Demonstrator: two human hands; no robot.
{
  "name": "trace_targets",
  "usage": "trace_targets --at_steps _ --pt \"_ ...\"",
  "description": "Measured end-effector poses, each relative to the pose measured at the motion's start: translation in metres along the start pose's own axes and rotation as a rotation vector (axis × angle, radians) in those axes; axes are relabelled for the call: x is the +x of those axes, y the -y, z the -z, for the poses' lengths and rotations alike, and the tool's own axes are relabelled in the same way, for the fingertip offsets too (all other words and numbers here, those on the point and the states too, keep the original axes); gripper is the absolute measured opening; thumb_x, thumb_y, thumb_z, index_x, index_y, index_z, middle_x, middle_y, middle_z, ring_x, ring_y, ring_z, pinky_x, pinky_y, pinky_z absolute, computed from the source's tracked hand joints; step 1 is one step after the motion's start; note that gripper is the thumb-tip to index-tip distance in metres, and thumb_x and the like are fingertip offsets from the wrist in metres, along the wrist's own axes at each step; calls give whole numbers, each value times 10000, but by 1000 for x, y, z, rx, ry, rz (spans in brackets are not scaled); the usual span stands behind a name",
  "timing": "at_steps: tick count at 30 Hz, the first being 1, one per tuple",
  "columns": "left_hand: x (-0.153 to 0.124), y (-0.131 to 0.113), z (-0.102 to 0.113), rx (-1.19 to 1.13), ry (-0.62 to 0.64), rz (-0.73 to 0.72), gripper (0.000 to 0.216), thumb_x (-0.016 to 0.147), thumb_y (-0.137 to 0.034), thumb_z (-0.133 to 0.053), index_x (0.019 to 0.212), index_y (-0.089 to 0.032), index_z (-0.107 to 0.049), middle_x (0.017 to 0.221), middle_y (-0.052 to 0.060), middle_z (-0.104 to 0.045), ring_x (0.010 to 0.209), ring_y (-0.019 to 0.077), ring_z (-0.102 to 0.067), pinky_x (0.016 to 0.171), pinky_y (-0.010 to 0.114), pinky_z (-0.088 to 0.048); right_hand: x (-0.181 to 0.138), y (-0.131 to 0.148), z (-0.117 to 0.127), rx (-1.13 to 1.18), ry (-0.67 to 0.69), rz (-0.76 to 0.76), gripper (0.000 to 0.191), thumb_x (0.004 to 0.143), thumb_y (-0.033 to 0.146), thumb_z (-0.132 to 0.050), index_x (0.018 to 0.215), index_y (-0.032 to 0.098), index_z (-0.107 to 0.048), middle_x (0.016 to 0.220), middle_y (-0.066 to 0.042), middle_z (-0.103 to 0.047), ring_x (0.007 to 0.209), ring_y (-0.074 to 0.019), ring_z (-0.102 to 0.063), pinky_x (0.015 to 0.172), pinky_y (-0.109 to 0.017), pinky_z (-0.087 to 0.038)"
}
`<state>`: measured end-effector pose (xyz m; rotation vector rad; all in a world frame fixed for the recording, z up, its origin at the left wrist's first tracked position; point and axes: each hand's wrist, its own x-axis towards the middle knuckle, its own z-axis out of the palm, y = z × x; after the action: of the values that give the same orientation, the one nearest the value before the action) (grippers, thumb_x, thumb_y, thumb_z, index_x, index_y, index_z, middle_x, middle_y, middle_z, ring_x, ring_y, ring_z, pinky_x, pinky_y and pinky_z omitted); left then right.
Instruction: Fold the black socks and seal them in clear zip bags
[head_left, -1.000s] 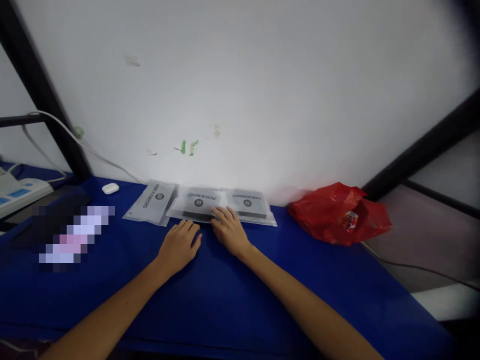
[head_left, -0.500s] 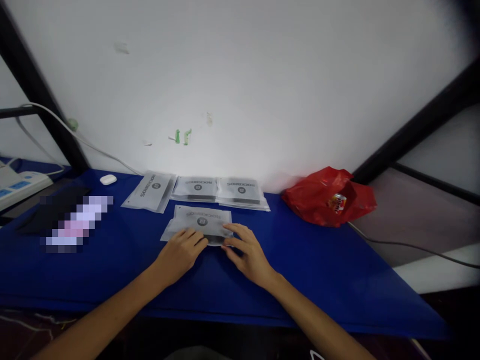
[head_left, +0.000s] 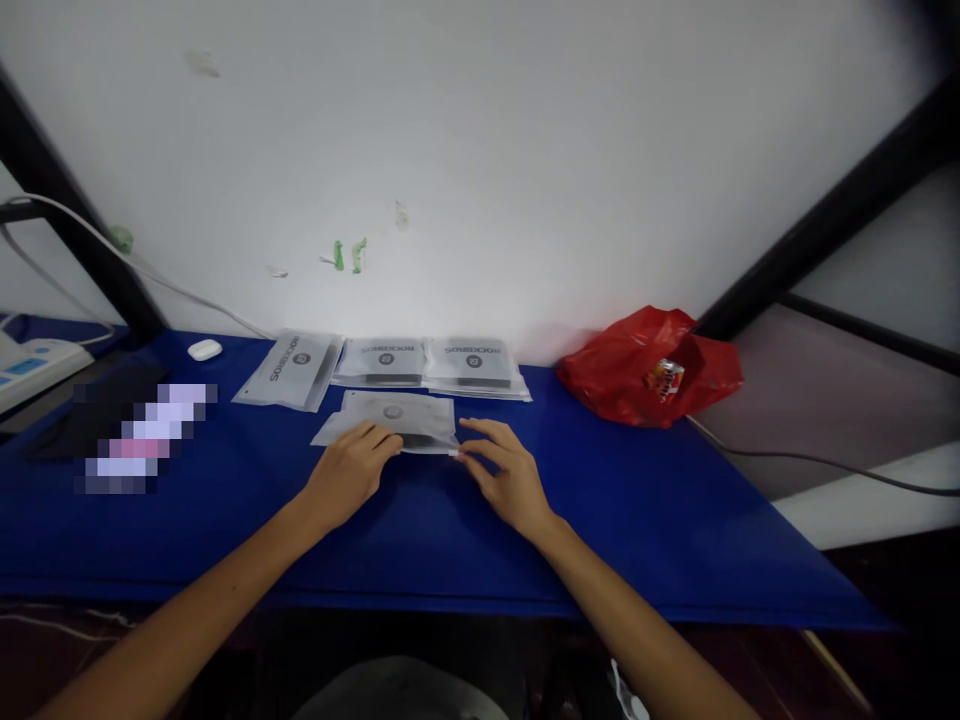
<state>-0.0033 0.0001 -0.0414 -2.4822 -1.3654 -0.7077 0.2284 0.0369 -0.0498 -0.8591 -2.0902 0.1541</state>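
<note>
A frosted zip bag (head_left: 420, 412) with a round dark logo lies flat on the blue table, a dark flat item showing through it. My left hand (head_left: 351, 472) is closed on its near edge, left of the middle, with the fingers curled over the plastic. At the bag's near right corner, my right hand (head_left: 511, 478) pinches a small white zip slider (head_left: 454, 453) between thumb and forefinger, its other fingers stretched forward. Three more frosted bag spots line the wall: a tilted bag (head_left: 289, 372), a middle bag (head_left: 381, 362) and a right bag (head_left: 478, 366), all printed ROCKBROS.
A crumpled red plastic bag (head_left: 622, 365) sits at the back right. On the left are a white earphone case (head_left: 205, 349), a blurred-out phone-like item (head_left: 150, 440) and a white power strip (head_left: 45, 365). The blue table (head_left: 637, 540) ends at its front edge.
My right hand has shifted to the bag's near right corner and onto the slider. My left hand keeps its hold on the near edge. The whole view has tilted slightly.
</note>
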Motion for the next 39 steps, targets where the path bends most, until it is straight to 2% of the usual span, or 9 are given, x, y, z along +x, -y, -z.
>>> trace_targets --at_steps 5,11,17,25,32,39 --pt "12 -6 -2 -38 -4 12 217 902 -98 -376 872 -174 -577 849 31 -616 803 168 -541 729 313 -468 0 -2 9 -22 -60 2 97 833 218 -585 814 240 -677 1069 -63 -661 1017 -224 -582 847 -436 -503" --pt "31 -32 -5 -94 8 -26 194 916 -215 -431 1028 -156 -578 951 50 -635 900 186 -564 810 339 -465 -4 1 13 -40 -38 20 130 838 187 -572 831 240 -690 1061 -59 -669 1014 -222 -577 840 -426 -504" --pt "40 -46 -11 -112 27 -99 234 937 -247 -394 914 -171 -614 892 30 -647 861 171 -573 782 323 -449 -5 3 12 -33 -28 55 174 850 175 -538 851 241 -698 1052 -62 -674 1006 -217 -575 829 -414 -506" --pt "33 -35 -13 82 2 -153 246 939 -183 -354 898 -147 -593 833 46 -629 811 187 -566 700 323 -409 -4 5 15 -83 18 79 190 869 148 -480 888 222 -655 1095 -74 -650 1018 -221 -570 838 -418 -476" --pt "21 -24 -3 184 44 -163 236 932 -156 -337 923 -155 -572 839 55 -612 811 195 -550 686 333 -391 -6 6 17 -158 114 118 228 865 105 -436 935 230 -613 1171 -59 -615 1087 -221 -539 950 -463 -399" --pt "16 -17 1 268 38 -164 218 892 -89 -371 932 -149 -576 851 60 -618 802 195 -543 681 337 -391 -4 4 19 -229 96 136 217 854 92 -444 911 221 -608 1147 -57 -632 1097 -225 -534 939 -450 -403"
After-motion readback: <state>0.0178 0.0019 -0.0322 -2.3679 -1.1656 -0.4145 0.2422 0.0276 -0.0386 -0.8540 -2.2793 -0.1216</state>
